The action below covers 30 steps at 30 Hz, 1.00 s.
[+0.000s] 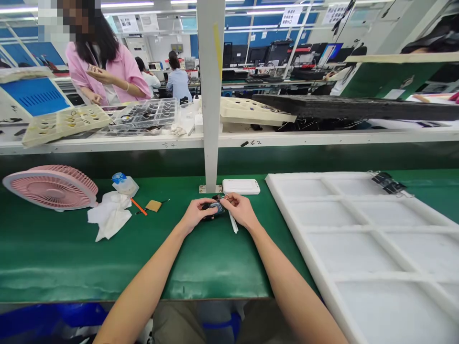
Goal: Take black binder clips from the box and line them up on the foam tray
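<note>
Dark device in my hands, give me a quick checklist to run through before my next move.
1. Left hand and right hand both on the small dark device: ok.
2. Device's underside and fastenings: cannot tell, the fingers cover them.
3. White plastic strip lying on the green bench mat by the right hand: ok.
4. White foam tray lying flat, apart from both hands: ok.
5. Orange-handled tool lying on the mat, apart from both hands: ok.
</note>
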Motion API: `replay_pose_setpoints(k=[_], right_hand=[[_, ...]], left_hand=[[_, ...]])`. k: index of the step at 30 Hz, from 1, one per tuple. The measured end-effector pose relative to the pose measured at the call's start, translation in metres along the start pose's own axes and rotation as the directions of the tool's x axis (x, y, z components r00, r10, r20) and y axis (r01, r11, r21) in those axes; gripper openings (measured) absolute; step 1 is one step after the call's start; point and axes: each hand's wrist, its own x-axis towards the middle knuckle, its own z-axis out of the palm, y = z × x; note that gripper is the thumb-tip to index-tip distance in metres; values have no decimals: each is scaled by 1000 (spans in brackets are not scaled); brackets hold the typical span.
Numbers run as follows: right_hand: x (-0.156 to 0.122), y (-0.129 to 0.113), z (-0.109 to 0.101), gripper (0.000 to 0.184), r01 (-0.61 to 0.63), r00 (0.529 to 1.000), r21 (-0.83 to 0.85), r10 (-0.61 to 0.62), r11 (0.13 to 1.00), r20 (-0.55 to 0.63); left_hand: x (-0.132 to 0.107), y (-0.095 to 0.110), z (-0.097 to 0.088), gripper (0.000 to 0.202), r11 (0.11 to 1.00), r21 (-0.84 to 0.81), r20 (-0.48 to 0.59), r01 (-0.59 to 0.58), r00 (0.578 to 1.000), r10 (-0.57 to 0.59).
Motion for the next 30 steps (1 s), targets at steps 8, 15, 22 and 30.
replay_pose_setpoints(k=[8, 15, 22, 30], right_hand=[[3, 12, -8, 46, -56, 998, 327, 51, 944, 22], [4, 12, -10, 49, -16, 998, 310, -3, 951, 61], [2, 10, -10, 49, -5, 989, 223, -28, 975, 143], [2, 7, -9, 51, -29, 991, 226, -2, 974, 135]], left_hand=[[3, 6, -17, 48, 996, 77, -146, -54, 987, 65], [3, 2, -8, 48, 987, 105, -39, -122, 991, 127], [3, -1, -9, 47, 971, 207, 3, -120, 993, 122], [2, 3, -9, 48, 962, 245, 18, -118, 993, 118]])
